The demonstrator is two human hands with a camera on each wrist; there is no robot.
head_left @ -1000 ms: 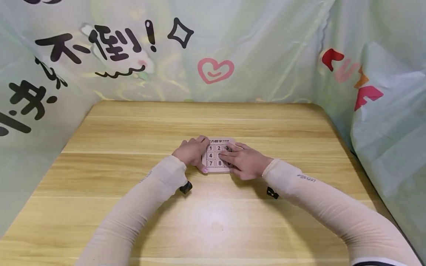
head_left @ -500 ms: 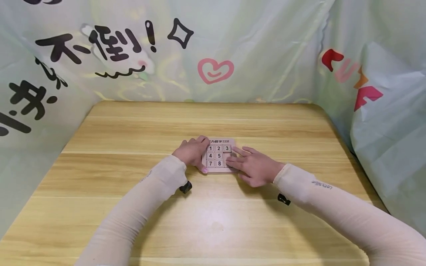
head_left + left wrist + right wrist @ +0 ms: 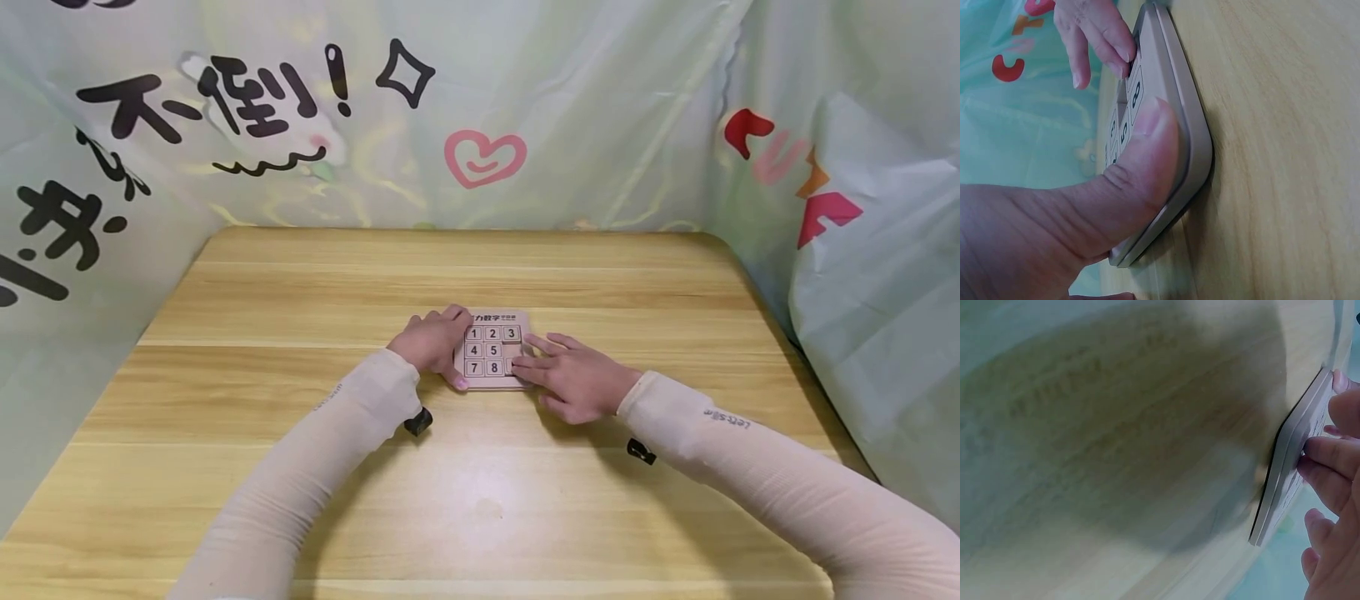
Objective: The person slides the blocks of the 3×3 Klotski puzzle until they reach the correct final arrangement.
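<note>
A pale sliding number puzzle lies flat on the table, with tiles 1, 2, 3 on top, 4 and 5 below, then 7 and 8. A gap shows right of the 5. My left hand grips the puzzle's left side; in the left wrist view its thumb presses the front corner of the frame. From the right, my right hand reaches in with fingers extended, two fingertips on the bottom-right tile, whose number they hide. The right wrist view shows those fingers over the puzzle's edge.
The wooden table stretches around the puzzle on all sides. Behind it hangs a pale printed curtain with black characters and a pink heart. More curtain drapes down along the right edge.
My right hand has slid right and towards me, off the middle of the puzzle, uncovering the 3, the 5 and the gap. Its last half second is nearly still. The left hand holds its place.
</note>
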